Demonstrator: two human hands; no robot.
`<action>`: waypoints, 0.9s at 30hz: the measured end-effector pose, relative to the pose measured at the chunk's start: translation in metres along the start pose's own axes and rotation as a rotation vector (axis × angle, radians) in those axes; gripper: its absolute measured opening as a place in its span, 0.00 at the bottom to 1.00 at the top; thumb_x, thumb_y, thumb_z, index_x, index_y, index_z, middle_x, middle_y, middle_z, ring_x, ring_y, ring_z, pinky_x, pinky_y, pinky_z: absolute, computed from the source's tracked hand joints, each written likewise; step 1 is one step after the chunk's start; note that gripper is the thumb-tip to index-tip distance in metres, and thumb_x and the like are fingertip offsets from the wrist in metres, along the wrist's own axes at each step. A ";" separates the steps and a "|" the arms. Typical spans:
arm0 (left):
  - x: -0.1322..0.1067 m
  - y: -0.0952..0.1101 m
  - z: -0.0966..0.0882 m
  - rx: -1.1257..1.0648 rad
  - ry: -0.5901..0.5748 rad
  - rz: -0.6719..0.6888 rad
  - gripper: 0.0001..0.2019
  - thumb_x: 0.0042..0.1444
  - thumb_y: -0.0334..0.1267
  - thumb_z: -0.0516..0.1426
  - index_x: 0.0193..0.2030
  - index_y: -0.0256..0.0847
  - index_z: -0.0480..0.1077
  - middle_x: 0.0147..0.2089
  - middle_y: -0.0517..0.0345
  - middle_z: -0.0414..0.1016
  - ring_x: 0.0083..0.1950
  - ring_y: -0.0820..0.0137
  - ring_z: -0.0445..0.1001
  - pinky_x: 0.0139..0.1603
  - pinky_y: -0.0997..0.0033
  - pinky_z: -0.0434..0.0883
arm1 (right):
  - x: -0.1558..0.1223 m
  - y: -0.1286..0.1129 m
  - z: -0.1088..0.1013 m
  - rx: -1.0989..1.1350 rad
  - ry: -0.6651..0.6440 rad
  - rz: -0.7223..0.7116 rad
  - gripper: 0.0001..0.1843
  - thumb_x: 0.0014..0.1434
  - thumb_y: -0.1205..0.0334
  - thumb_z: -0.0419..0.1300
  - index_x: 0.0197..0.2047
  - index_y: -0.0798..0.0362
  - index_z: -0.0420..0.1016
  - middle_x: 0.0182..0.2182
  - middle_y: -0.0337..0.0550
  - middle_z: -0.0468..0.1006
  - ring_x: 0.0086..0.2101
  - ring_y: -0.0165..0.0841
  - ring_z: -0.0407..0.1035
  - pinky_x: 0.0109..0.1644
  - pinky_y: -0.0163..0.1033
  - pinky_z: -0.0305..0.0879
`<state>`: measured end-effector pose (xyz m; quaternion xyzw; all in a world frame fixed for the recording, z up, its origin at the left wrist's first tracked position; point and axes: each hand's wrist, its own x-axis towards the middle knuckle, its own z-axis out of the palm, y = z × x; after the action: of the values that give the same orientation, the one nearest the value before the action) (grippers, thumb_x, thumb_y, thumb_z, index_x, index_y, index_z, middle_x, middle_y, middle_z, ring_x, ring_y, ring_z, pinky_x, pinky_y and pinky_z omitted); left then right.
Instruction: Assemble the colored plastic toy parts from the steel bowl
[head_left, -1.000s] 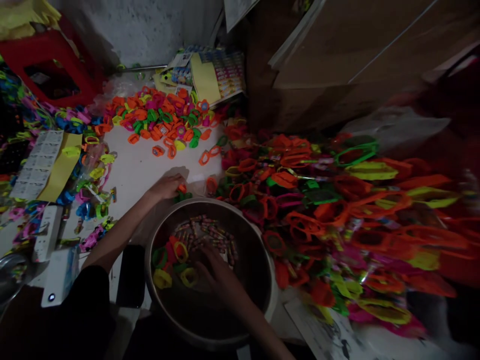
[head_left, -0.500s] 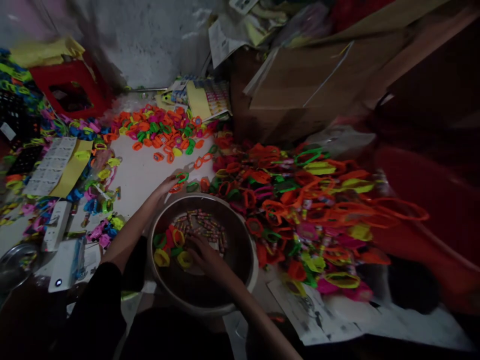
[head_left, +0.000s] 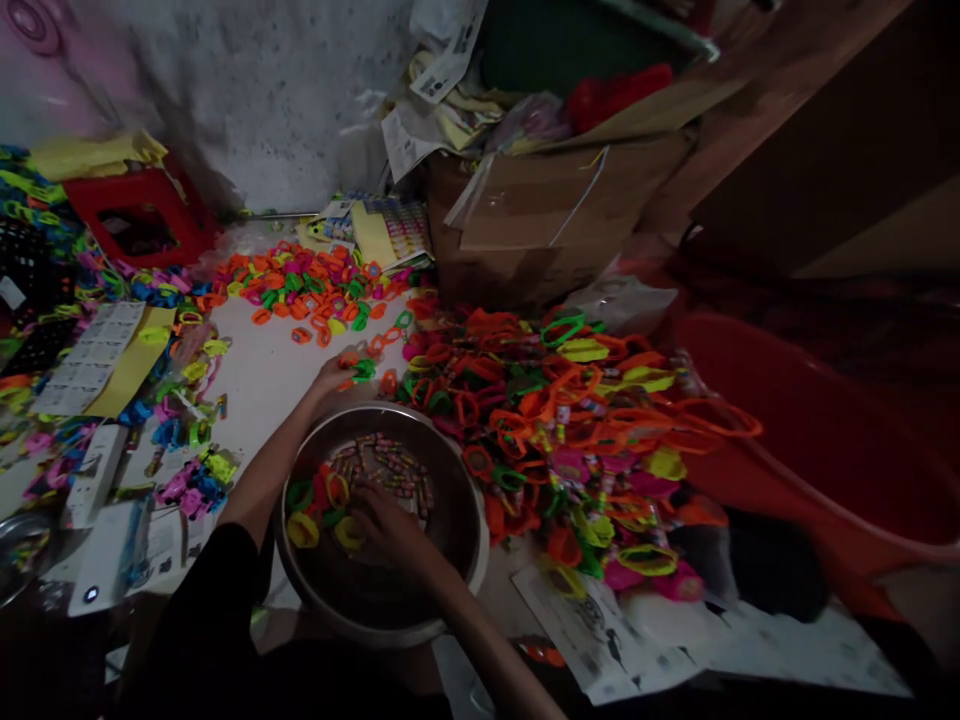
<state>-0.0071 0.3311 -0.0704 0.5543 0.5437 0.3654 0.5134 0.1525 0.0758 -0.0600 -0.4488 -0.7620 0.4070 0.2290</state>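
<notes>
A round metal basin (head_left: 480, 545) stands in front of me. On its floor lie many small pinkish wrapped cylinders (head_left: 386, 460), and to the left is a cluster of yellow, orange and green plastic toy watches (head_left: 304, 530). My right hand (head_left: 386, 525) reaches into the basin, fingers bent down between the cylinders and a yellow toy watch; its fingertips are hidden. Beyond the rim, my left hand (head_left: 330, 377) has its fingers closed at an orange toy watch (head_left: 348, 359), close to a green one (head_left: 364, 370).
Right of the basin spreads a heap of orange, green and pink toy watches (head_left: 525, 400); another pile (head_left: 315, 280) lies behind. A cardboard box (head_left: 540, 205), red stool (head_left: 142, 205) and red tub (head_left: 810, 420) stand around. Printed card sheets (head_left: 94, 355) and a power strip (head_left: 97, 475) lie left.
The view has swung slightly right and up, so most things appear further left and lower. My right hand stays in the basin. My left hand remains by the toy watches beyond the rim.
</notes>
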 end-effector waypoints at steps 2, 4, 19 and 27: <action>-0.006 0.010 -0.008 -0.032 0.050 0.003 0.16 0.40 0.41 0.61 0.36 0.35 0.70 0.34 0.52 0.75 0.40 0.66 0.73 0.44 0.68 0.69 | 0.000 0.001 0.001 -0.013 0.002 -0.005 0.17 0.64 0.62 0.50 0.55 0.57 0.67 0.57 0.54 0.65 0.56 0.36 0.62 0.60 0.43 0.60; -0.018 0.022 -0.015 -0.060 0.087 0.000 0.17 0.44 0.44 0.59 0.38 0.35 0.68 0.37 0.52 0.75 0.40 0.68 0.73 0.44 0.69 0.69 | -0.001 0.001 0.001 -0.025 0.004 0.011 0.17 0.64 0.62 0.50 0.54 0.56 0.68 0.55 0.53 0.68 0.55 0.37 0.64 0.59 0.42 0.61; -0.276 0.026 0.025 0.473 -0.206 -0.057 0.24 0.44 0.33 0.58 0.51 0.44 0.61 0.48 0.53 0.73 0.50 0.61 0.73 0.50 0.63 0.70 | -0.007 0.015 -0.042 -0.181 0.408 0.450 0.18 0.62 0.67 0.46 0.51 0.58 0.69 0.51 0.52 0.72 0.50 0.38 0.67 0.55 0.42 0.62; -0.313 0.024 0.049 0.984 -0.289 0.087 0.19 0.50 0.31 0.56 0.50 0.39 0.65 0.51 0.45 0.71 0.55 0.55 0.70 0.52 0.60 0.67 | -0.005 0.014 -0.077 -0.389 0.148 0.406 0.14 0.61 0.68 0.53 0.49 0.59 0.72 0.45 0.50 0.76 0.44 0.34 0.70 0.49 0.35 0.62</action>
<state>0.0018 0.0195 -0.0090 0.7972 0.5513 0.0071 0.2460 0.2166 0.1070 -0.0280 -0.6561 -0.7015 0.2569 0.1073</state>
